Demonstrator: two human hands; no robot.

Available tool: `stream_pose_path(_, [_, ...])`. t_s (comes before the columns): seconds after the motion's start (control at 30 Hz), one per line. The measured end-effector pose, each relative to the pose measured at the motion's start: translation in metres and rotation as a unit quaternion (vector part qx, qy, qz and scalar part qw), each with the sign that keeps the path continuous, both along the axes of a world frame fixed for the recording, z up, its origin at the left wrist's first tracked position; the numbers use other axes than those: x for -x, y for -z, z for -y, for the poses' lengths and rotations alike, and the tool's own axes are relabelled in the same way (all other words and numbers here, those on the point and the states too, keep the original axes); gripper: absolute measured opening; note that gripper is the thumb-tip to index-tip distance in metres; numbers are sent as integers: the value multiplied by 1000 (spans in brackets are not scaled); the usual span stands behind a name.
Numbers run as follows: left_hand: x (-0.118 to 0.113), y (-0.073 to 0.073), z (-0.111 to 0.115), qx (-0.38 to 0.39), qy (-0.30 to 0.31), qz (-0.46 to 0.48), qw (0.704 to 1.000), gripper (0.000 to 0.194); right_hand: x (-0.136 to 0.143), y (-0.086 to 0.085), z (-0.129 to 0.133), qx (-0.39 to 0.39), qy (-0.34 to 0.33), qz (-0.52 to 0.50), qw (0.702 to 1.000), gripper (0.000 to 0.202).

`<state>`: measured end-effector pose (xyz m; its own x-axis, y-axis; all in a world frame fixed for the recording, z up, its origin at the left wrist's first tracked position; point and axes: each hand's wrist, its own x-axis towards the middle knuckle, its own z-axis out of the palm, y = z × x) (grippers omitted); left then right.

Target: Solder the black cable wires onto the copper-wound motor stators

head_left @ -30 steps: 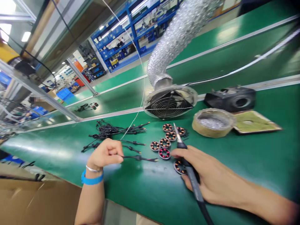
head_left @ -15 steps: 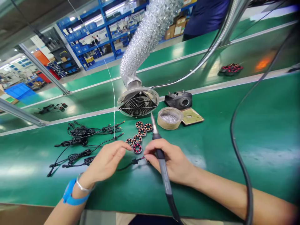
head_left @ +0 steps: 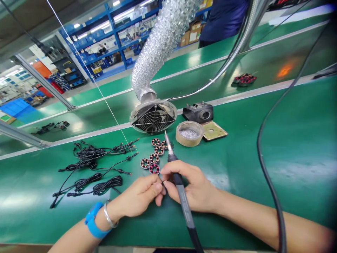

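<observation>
My right hand (head_left: 192, 188) grips a black soldering iron (head_left: 180, 189), its tip pointing up and away towards the fume fan. My left hand (head_left: 139, 196), with a blue wristband, meets the right hand's fingertips; its fingers are pinched, and what they pinch is hidden. Just beyond the fingers lie several small round stator coils (head_left: 154, 158) with copper and red windings on the green mat (head_left: 237, 168). Black cables with plugs (head_left: 92, 168) lie to the left of my left hand.
A round wire-guarded fume fan (head_left: 153, 117) on a silver flexible duct (head_left: 160, 45) stands behind the coils. To its right are a tin of solder dross (head_left: 189, 133), a sponge tray (head_left: 214, 130) and a black stand (head_left: 198, 111). A thick black cord (head_left: 265, 168) hangs at right. A person stands beyond the benches.
My left hand has moved right until its fingertips meet my right hand. The single cable I held a second ago no longer shows between them. The view has swung right.
</observation>
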<state>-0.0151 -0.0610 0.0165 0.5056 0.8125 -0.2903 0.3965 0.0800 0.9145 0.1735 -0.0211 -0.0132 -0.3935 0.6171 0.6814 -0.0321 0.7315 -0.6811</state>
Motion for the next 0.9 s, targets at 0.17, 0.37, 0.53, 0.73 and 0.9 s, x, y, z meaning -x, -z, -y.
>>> stream_pose_path(0.17, [2,6,5,6,-26,5,1000,43,3,2,2,30,-16,20,999,29])
stream_pose_path(0.37, [0,3,12,0,-43,-27,999,35,6,-1,4,49,-16,-1,999,26])
stream_pose_path(0.53, [-2,9,12,9,-56,61,997,34,7,1,5,32,-28,0,999,28])
stream_pose_path(0.73, [0,13,11,35,-87,61,994,33,1,1,3,84,15,16,996,31])
stream_pose_path(0.9, [-3,13,9,5,-118,51,992,33,4,1,5,95,17,20,995,26])
